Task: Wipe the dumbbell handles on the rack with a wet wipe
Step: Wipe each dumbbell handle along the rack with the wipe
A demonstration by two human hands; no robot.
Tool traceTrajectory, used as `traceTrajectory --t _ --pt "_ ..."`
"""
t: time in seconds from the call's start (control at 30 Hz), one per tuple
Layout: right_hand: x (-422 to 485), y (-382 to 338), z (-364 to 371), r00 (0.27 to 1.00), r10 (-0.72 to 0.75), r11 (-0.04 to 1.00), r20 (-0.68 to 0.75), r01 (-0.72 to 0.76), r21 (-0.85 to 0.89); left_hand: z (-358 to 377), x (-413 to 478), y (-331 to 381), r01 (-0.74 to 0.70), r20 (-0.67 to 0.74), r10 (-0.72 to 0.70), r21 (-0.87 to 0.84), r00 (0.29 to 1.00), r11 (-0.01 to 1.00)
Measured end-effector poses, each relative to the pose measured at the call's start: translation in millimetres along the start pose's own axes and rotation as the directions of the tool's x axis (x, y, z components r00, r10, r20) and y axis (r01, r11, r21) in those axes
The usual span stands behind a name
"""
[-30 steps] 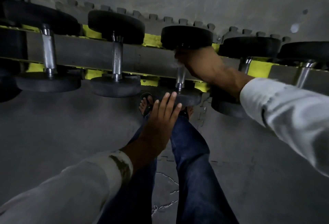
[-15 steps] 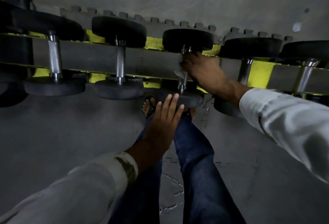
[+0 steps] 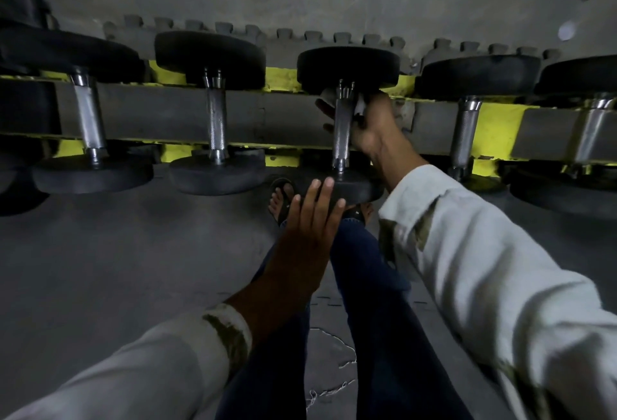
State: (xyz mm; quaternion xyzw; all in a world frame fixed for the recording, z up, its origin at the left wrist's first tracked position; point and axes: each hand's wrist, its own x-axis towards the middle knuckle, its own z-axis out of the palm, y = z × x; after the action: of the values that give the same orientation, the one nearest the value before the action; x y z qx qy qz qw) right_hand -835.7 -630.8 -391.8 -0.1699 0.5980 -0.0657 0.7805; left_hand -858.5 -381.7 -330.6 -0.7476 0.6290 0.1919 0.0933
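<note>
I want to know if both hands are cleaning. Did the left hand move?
No. The left hand still rests its fingertips on the same near weight plate, just as before.

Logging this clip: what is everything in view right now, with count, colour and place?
dumbbells: five with handles showing, black plates, steel handles, side by side on the rack
rack: one, grey rails with yellow paint, across the frame
wet wipe: one, white, bunched at the far end of the middle dumbbell's handle
floor mat: grey, toothed interlocking edge, under the rack
sandals: two, dark, below the middle dumbbell
legs: two, blue jeans, bottom centre
sleeves: two, white, lower corners
left hand: one, fingers straight, at the middle dumbbell's near plate
right hand: one, curled round the middle handle, holding the wipe
</note>
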Motion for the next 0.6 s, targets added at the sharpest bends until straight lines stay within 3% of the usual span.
traceTrajectory --t 0.1,0.13,0.2,0.27,0.33,0.4,0.5,0.6 --pt "-3.6 13.4 3.1 0.988 -0.123 0.984 -0.097 0.134 0.114 -2.7 -0.1 1.3 0.013 -0.011 -0.013 -0.025 1.000 1.000" --pt "-6.2 20.1 4.3 0.953 -0.239 0.968 -0.186 0.250 0.036 -3.1 0.1 1.5 0.017 -0.005 -0.017 -0.021 1.000 1.000" --pt "-15.2 28.5 4.7 0.829 -0.506 0.849 -0.239 0.430 -0.306 -3.2 0.0 1.3 0.016 0.010 -0.016 -0.003 1.000 1.000" --pt "-24.5 32.9 3.3 0.711 -0.682 0.624 -0.170 0.444 -0.643 -2.3 0.3 0.6 0.018 0.015 -0.018 0.006 1.000 1.000" --pt "-30.9 31.9 -0.5 0.596 -0.801 0.376 -0.062 0.420 -0.826 -2.9 0.4 1.2 0.018 0.034 -0.019 0.027 0.999 0.999" --pt "-36.0 31.7 -7.4 0.512 -0.847 0.132 0.143 0.462 -0.877 -3.4 0.0 2.5 0.017 0.053 -0.019 0.049 0.998 0.999" --pt "-37.8 31.8 -17.1 0.447 -0.727 -0.304 0.521 0.471 -0.828 -4.4 -0.5 4.3 0.024 0.076 -0.028 0.041 0.997 0.999" --pt "-28.1 23.7 -17.7 0.444 -0.587 -0.501 0.677 0.457 -0.734 -6.6 -0.4 3.5 0.017 0.095 -0.022 0.052 0.995 0.999"
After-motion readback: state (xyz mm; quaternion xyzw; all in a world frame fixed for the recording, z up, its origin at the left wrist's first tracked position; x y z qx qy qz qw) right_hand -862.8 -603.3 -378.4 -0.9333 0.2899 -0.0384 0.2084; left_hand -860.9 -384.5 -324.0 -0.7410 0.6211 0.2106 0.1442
